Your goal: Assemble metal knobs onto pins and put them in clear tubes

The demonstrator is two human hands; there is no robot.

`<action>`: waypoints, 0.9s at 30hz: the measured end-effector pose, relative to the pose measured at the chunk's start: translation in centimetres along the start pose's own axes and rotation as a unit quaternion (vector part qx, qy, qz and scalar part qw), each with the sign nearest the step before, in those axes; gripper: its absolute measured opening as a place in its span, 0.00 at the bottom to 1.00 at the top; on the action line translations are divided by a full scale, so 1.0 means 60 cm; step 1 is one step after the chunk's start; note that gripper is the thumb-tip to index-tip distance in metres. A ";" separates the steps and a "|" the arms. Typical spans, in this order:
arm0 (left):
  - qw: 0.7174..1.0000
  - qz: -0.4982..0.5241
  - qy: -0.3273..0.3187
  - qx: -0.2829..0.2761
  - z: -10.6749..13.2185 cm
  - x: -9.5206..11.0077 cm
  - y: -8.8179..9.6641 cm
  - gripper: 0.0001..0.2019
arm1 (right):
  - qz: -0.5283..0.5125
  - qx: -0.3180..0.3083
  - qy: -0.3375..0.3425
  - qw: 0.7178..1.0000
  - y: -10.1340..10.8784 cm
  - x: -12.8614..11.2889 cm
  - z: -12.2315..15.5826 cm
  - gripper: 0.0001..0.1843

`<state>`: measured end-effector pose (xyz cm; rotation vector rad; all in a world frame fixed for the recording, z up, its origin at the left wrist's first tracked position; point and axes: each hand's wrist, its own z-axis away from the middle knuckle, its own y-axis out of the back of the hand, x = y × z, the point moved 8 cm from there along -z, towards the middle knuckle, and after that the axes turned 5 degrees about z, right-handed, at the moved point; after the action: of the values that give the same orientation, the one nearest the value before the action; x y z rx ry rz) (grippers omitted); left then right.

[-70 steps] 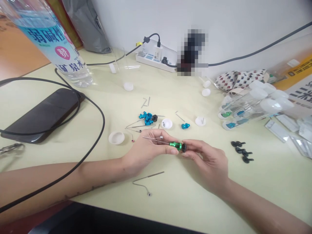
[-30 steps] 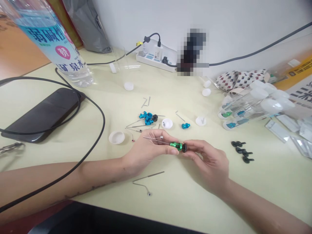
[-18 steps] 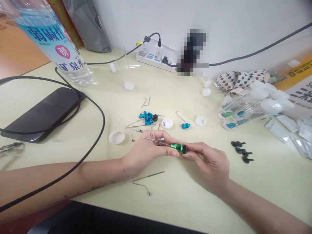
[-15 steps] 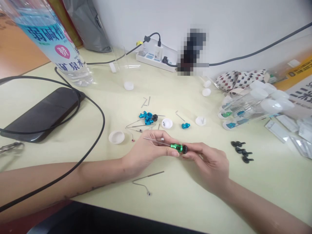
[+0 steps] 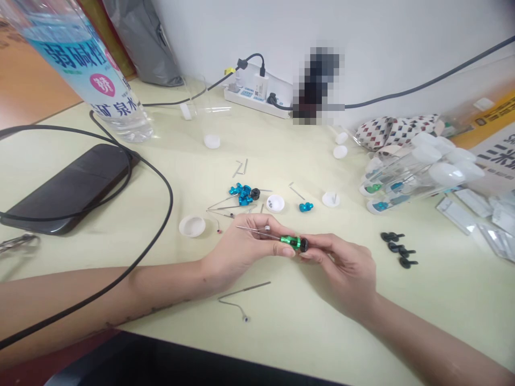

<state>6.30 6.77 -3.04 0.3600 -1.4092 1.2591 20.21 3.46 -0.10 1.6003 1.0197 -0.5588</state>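
My left hand [image 5: 245,244] is closed on a small green metal fitting [image 5: 292,242], pinching it between thumb and fingers. A thin metal wire [image 5: 259,231] runs from the fitting leftward over the palm, with a small pale piece beside it. On the fitting's right end sits a black knob [image 5: 304,245]. The thumb and fingertips of my right hand [image 5: 341,268] are pinched together at this knob; their exact hold is partly hidden. Below the hands lies a bent metal wire [image 5: 244,290] with a small round end.
Beyond my hands lie blue fittings [image 5: 244,195], a small lid with tiny parts [image 5: 276,203] and a white cap [image 5: 192,226]. Several black thumb screws [image 5: 396,248] are at right, near capped clear tubes [image 5: 426,161]. A phone [image 5: 68,187], cable [image 5: 171,198] and water bottle [image 5: 84,69] occupy the left.
Almost nothing differs. My right hand and the fitting have shifted very slightly to the left; both grips stay the same.
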 end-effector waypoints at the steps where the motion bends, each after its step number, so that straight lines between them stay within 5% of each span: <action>1: 1.000 -0.002 0.000 0.002 0.000 0.000 0.001 0.07 | 0.000 -0.002 -0.004 1.000 -0.001 0.000 -0.001 0.09; 27: 1.000 0.003 0.001 0.005 0.001 -0.001 0.001 0.07 | 0.004 0.000 0.007 1.000 -0.002 -0.003 -0.001 0.09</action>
<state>6.27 6.73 -3.09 0.3605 -1.4034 1.2724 19.99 3.45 0.01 1.6100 1.0229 -0.5417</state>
